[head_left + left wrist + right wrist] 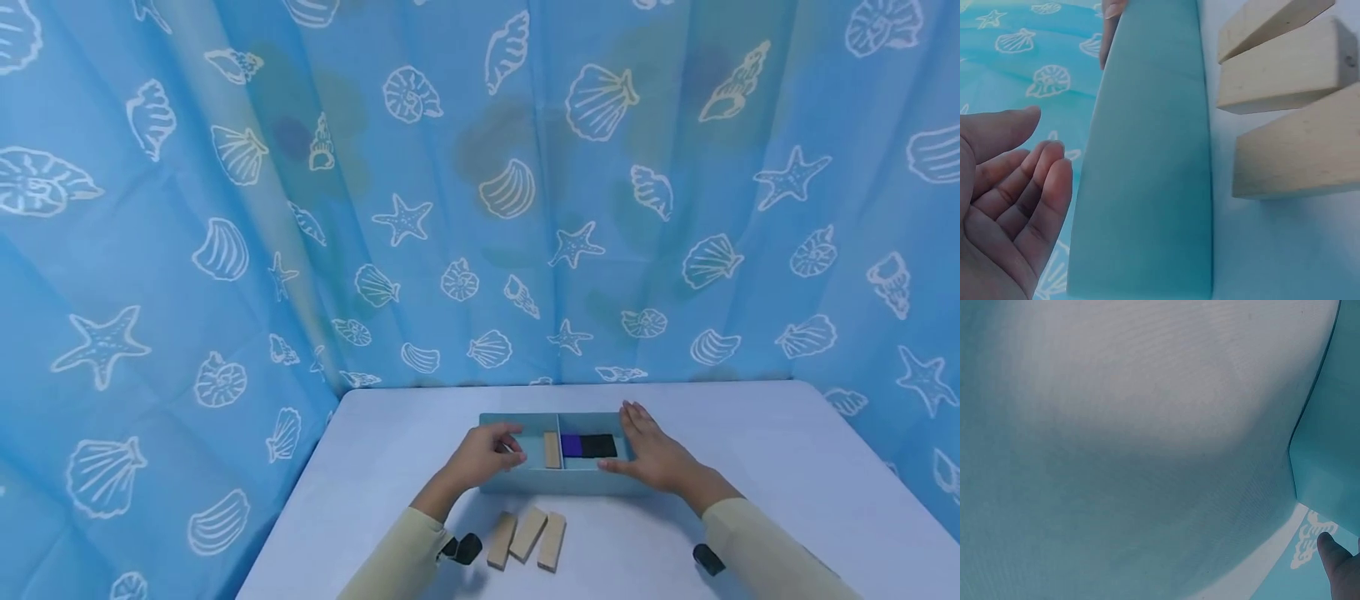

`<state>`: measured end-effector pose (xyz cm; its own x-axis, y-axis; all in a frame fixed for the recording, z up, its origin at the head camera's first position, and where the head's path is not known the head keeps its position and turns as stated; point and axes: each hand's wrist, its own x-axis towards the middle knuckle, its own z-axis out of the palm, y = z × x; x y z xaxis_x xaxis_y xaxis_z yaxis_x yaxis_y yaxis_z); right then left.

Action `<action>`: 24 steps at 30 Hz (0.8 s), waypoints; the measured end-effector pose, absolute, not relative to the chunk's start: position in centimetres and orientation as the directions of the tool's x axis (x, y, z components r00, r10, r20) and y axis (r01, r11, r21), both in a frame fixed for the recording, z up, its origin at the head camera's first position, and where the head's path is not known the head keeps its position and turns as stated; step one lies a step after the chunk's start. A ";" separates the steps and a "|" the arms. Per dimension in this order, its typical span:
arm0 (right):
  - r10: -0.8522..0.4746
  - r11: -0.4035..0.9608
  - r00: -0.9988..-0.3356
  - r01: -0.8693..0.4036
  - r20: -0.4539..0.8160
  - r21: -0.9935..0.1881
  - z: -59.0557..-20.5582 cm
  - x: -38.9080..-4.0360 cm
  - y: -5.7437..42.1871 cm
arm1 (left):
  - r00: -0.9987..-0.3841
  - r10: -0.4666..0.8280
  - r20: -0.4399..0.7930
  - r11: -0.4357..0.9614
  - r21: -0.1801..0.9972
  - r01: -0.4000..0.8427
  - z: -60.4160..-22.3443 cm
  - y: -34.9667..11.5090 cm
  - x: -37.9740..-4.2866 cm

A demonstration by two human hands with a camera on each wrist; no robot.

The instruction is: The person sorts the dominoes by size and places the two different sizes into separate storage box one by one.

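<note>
A rectangular blue-green box (pixel 558 482) with an upright divider stands on the white table (pixel 360 500), its long side facing the person. The left compartment holds one pale wooden rectangular block (pixel 552 450), placed alongside the divider. The right compartment holds a flat purple piece (pixel 572 446) next to the divider and a flat black piece (pixel 599 446) adjoining it on the right.

The left hand (pixel 483 455) is positioned over the left end of the box. Its fingers are loosely bent, with a gap between thumb and fingertips, and hold nothing. The right hand (pixel 660 458) is at the right end of the box, fingers extended toward the far corner and thumb spread toward the near edge; whether it presses on the wall cannot be determined.

Three loose wooden blocks (pixel 528 534) lie on the table in front of the box, side by side at slightly different angles. A blue curtain (pixel 525 250) printed with white shells and starfish hangs behind the table.
</note>
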<state>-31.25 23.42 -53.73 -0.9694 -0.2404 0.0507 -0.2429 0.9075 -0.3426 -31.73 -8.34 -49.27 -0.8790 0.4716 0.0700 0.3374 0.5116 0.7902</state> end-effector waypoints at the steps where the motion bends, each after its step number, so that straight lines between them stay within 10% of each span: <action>1: -0.242 0.907 -0.969 -0.242 0.045 -0.345 -53.7 -31.3 23.5 | -0.881 0.467 0.077 0.508 0.792 0.339 -49.4 -8.5 -31.6; 24: -0.242 0.909 -0.969 -0.243 0.046 -0.338 -53.9 -31.6 23.5 | -0.880 0.459 -0.123 0.622 0.752 0.219 -51.1 -11.6 -27.9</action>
